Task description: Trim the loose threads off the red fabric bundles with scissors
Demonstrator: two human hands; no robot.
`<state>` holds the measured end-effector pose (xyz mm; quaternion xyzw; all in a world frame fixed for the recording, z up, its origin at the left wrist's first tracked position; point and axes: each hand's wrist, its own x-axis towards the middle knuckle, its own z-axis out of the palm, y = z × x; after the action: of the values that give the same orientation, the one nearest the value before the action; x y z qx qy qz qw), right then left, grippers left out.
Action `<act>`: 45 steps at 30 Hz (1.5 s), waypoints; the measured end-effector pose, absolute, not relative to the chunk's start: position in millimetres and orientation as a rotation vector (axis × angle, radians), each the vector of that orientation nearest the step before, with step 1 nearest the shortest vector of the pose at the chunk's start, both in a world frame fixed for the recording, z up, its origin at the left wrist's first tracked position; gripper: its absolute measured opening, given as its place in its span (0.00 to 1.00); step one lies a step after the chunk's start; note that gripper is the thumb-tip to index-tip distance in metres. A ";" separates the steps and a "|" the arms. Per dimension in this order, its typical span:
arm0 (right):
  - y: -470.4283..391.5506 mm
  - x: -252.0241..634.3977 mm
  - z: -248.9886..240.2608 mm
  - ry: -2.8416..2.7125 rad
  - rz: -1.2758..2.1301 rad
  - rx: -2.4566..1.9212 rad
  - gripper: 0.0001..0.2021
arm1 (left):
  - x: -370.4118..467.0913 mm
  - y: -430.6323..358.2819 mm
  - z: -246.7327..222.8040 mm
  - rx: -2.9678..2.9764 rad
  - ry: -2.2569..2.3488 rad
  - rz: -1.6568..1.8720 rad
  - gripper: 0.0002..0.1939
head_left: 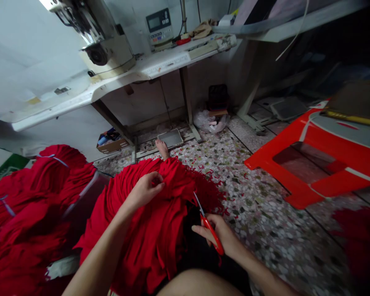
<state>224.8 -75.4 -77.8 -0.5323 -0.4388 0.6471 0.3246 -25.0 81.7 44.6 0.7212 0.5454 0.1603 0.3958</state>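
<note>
A large layered heap of red fabric pieces (160,230) lies across my lap and reaches down in front of me. Over the upper part of the heap is my left hand (147,188), its fingers loosely bent and the thumb apart from them, with no piece visibly gripped. My right hand (217,232) holds a pair of scissors with red handles (212,233) at the heap's right edge. The scissors' narrow metal blades point up and away, their tips beside the cloth. Small red offcuts (208,187) are scattered on the floor along that edge.
More red fabric bundles (55,176), tied with pale strips, are piled at left. A sewing machine (107,53) stands on a white table (117,84) ahead, above a foot pedal (170,138). An orange-red stool (299,164) is at right. A cardboard box (112,144) sits under the table.
</note>
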 end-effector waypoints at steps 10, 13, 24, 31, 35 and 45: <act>-61.2 227.9 -48.1 -1.036 1.702 -1.311 0.26 | -11.2 48.8 79.3 1.358 0.992 0.440 0.15; -54.6 225.4 -36.4 -0.962 1.620 -1.292 0.24 | 2.4 44.4 68.8 1.479 1.015 0.422 0.16; -23.8 214.9 -16.2 -1.149 1.163 -1.265 0.16 | 31.2 10.8 46.1 2.314 1.259 0.320 0.09; -17.4 215.2 -16.4 -1.070 1.287 -1.170 0.18 | 17.9 24.7 60.9 1.939 1.231 0.302 0.12; -17.5 229.1 -26.4 -1.035 1.489 -1.040 0.19 | -3.2 40.2 76.5 1.759 0.993 0.151 0.11; -26.1 224.0 -7.4 -0.953 1.560 -1.096 0.22 | 7.3 28.4 79.2 1.642 1.102 0.405 0.15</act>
<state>224.0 -26.1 -7.4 -0.4500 -0.3913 0.6405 0.4838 7.3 28.4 79.2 0.6887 0.4619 0.1696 0.5325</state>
